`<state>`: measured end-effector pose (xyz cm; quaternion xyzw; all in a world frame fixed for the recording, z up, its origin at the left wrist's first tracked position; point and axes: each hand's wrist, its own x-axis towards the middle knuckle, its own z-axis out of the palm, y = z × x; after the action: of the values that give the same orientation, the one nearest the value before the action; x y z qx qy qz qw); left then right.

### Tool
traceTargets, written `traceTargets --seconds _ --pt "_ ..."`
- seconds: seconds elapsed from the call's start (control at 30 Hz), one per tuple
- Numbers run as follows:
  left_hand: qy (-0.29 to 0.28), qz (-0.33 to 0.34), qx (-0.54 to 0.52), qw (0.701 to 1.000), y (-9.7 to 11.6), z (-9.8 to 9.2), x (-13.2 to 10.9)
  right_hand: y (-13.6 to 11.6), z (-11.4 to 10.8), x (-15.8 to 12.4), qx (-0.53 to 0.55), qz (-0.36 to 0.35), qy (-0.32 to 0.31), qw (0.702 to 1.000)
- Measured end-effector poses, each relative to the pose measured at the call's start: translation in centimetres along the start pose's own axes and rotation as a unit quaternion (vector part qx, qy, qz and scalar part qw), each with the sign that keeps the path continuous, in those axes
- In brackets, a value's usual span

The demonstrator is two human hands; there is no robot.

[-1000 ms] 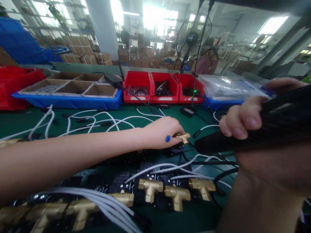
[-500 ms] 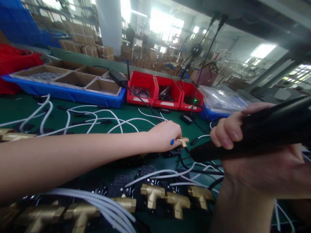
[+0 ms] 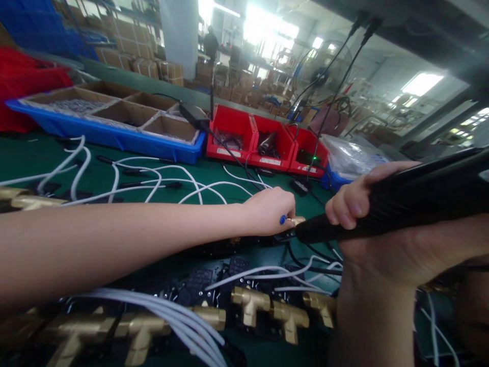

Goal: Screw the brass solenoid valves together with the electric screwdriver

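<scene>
My left hand point(image 3: 267, 211) reaches far forward over the green table and pinches a small brass tee fitting point(image 3: 297, 220); its thumbnail is painted blue. My right hand point(image 3: 376, 224) is wrapped round a long black power tool point(image 3: 401, 204). The tool's dark nose touches the held fitting from the right. Black circuit boards point(image 3: 214, 278) and white cables point(image 3: 263, 270) lie under the two hands.
A row of brass tee fittings point(image 3: 267, 308) with a bundle of white cables point(image 3: 168, 318) runs along the near edge. Loose white cables point(image 3: 153, 183) cross the green mat. Behind stand a blue tray point(image 3: 114, 137) of cardboard compartments, three red bins point(image 3: 267, 145) and a bag-covered blue tray point(image 3: 351, 155).
The black tool's nose has moved left until it meets the fitting in my left hand. The camera has shifted, so everything sits a little further right and lower in the picture.
</scene>
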<state>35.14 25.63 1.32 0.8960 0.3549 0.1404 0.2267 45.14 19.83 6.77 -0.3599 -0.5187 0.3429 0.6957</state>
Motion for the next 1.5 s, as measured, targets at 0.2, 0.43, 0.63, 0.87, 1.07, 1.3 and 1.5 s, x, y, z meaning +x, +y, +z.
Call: traceTargets --seconds 0.2,0.43,0.63,0.87,1.07,1.3,1.5 --pt "0.002 -0.005 -0.002 1.000 -0.1 0.0 0.0 0.4 -0.5 0.1 0.001 -0.007 -0.009 1.000" --pt "0.007 0.003 0.016 1.000 -0.1 0.1 0.1 1.2 -0.7 0.1 -0.010 -0.037 0.016 0.999" --pt "-0.007 -0.021 0.014 1.000 0.1 0.0 -0.1 1.9 -0.2 -0.4 -0.069 -0.098 0.101 0.988" --pt "0.013 -0.011 0.026 1.000 -0.4 0.5 0.3 1.2 -1.5 0.0 0.016 -0.032 -0.172 0.984" --pt "0.016 0.002 0.036 0.999 -0.6 0.6 0.3 1.8 -0.6 0.3 -0.023 -0.062 0.020 0.998" --pt "0.021 -0.012 0.036 0.999 0.1 0.3 -0.1 1.9 0.6 -1.0 -0.058 -0.094 0.164 0.980" --pt "0.022 -0.012 0.041 0.999 -0.1 0.4 0.0 2.0 0.3 -0.7 -0.046 -0.079 0.129 0.987"
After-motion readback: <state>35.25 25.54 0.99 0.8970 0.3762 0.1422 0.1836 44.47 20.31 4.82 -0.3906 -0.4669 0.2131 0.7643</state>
